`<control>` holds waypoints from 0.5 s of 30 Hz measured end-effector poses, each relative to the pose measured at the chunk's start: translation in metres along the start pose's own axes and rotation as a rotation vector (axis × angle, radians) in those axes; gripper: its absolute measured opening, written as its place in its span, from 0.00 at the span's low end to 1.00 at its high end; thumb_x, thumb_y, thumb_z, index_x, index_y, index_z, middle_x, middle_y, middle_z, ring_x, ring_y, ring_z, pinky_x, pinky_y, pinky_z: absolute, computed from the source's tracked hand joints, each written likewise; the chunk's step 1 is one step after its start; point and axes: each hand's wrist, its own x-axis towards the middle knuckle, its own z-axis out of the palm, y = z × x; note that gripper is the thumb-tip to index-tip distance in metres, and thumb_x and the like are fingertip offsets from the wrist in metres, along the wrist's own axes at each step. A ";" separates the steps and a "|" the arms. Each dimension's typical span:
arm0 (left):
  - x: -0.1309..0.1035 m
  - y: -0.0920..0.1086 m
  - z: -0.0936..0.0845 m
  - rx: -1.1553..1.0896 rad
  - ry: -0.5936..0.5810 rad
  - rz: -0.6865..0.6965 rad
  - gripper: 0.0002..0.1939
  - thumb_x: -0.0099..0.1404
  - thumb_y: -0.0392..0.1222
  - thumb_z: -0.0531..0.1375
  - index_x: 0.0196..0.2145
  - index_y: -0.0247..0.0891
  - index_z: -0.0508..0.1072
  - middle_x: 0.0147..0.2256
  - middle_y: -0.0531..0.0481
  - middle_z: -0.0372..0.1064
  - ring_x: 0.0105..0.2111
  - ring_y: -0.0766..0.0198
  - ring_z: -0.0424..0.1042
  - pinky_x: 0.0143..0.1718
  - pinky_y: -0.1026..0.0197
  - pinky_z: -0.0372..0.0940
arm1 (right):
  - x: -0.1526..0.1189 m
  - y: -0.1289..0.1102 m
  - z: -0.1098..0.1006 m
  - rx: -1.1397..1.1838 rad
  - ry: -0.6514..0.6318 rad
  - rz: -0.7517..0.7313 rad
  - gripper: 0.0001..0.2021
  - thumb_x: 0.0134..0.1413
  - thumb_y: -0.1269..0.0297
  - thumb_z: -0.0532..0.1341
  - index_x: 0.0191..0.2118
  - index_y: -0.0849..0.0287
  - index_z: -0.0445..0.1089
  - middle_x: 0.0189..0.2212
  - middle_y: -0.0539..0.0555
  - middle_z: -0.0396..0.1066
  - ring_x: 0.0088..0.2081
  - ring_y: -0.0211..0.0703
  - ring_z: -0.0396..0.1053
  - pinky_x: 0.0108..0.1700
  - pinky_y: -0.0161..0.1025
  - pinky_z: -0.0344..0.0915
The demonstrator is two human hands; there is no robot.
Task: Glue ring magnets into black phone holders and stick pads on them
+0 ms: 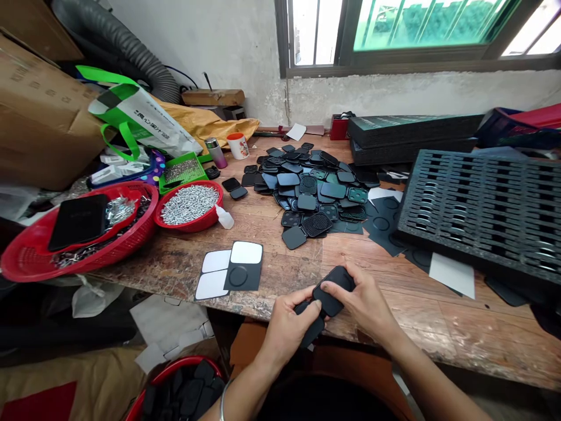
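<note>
Near the front edge of the table, both my hands are closed on a folding black piece made of rounded square panels. My right hand (362,292) pinches the upper black panel (336,286), thumb on its face. The lower black panel (312,334) is gripped by my left hand (294,318), whose thumb lies near the joint between the panels. To the left lie white and black rounded sheets (246,263), one with a ring mark. Beyond my hands spreads a heap of black hinged panels (307,187), some with ribbed or dotted faces.
Left on the table are a red basket (20,257), a red bowl (210,222) of small metal pins, a small white bottle (225,217) and a mug (239,146). A black slotted foam tray (464,240) stands at right. Below, a red tub (175,367) holds black pieces.
</note>
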 end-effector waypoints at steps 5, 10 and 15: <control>-0.019 -0.004 -0.011 -0.028 -0.027 -0.040 0.21 0.61 0.46 0.60 0.50 0.35 0.73 0.28 0.47 0.74 0.25 0.64 0.72 0.29 0.63 0.68 | 0.001 -0.003 0.029 0.240 -0.012 0.068 0.20 0.57 0.49 0.55 0.21 0.58 0.61 0.17 0.46 0.58 0.19 0.34 0.57 0.20 0.32 0.54; -0.056 0.010 -0.072 0.122 -0.076 -0.109 0.20 0.58 0.48 0.62 0.45 0.35 0.76 0.28 0.47 0.74 0.26 0.62 0.72 0.29 0.63 0.67 | 0.005 0.001 0.035 0.386 -0.034 0.285 0.22 0.55 0.44 0.54 0.23 0.58 0.63 0.11 0.45 0.60 0.10 0.32 0.54 0.12 0.31 0.49; -0.100 -0.013 -0.192 0.204 -0.064 -0.458 0.18 0.55 0.48 0.65 0.41 0.35 0.77 0.28 0.47 0.75 0.27 0.60 0.73 0.30 0.61 0.66 | 0.000 0.005 0.020 0.299 0.029 0.183 0.20 0.56 0.46 0.55 0.28 0.59 0.66 0.16 0.48 0.65 0.15 0.34 0.61 0.17 0.31 0.57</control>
